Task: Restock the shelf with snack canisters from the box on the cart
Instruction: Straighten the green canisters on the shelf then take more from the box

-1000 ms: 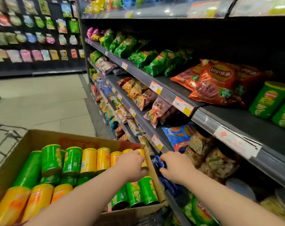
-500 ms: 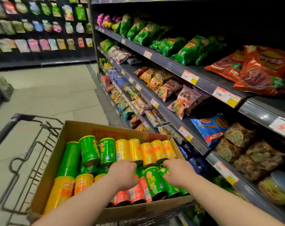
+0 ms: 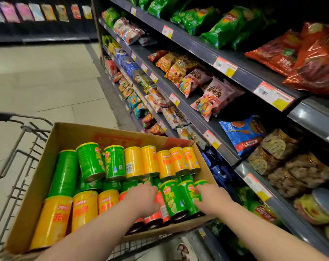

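An open cardboard box [image 3: 69, 132] sits on the cart [image 3: 28, 129] and holds several snack canisters lying on their sides: green ones [image 3: 90, 162], yellow ones [image 3: 150, 161] and red ones [image 3: 162, 208]. My left hand [image 3: 143, 198] lies palm down on a red canister near the box's front, with its fingertips bent over the far end; the grip underneath is hidden. My right hand [image 3: 210, 200] curls its fingers around the rightmost green canister [image 3: 201, 183] by the box's right wall. Another green canister [image 3: 172, 198] lies between my hands.
Dark shelves [image 3: 244, 72] full of chip bags run along the right, with price tags on their edges. Clear tubs of snacks [image 3: 291, 166] fill a lower shelf just right of the box. Tiled aisle floor [image 3: 47, 81] lies to the left, with a far snack rack behind it.
The view has tilted down towards the box. My right hand came off the blue bags on the lower shelf and into the box. My left hand moved from the yellow canisters to the red ones.
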{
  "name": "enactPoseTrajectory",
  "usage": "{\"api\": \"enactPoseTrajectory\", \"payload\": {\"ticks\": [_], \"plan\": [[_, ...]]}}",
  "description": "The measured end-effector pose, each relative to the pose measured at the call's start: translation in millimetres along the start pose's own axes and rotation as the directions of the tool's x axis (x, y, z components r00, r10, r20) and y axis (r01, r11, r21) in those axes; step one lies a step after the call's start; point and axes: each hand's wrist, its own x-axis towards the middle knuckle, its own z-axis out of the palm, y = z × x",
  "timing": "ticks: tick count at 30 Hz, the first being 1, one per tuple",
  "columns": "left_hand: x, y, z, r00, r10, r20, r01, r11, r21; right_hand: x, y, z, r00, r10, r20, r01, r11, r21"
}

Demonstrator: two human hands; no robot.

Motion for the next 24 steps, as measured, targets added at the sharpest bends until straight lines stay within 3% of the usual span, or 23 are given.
{"api": "enactPoseTrajectory", "payload": {"ticks": [7, 14, 24], "plan": [[28.2, 8.1, 11.5, 0.987, -0.12, 0.109, 0.129, 0.988, -0.079, 41.3, 34.1, 4.5, 0.992, -0.029, 0.121, 0.034, 0.999, -0.036], [59.1, 26.9, 30.4, 0.941, -0.253, 0.224, 0.313, 0.901, -0.301, 79.9, 48.7, 23.8, 0.964, -0.08, 0.254, 0.055, 0.993, 0.106], [79.4, 50.8, 44.1, 0.818, -0.379, 0.432, 0.575, 0.547, -0.609, 101.8, 45.4, 47.6, 0.958, -0.064, 0.278, -0.032, 0.944, 0.328]]}}
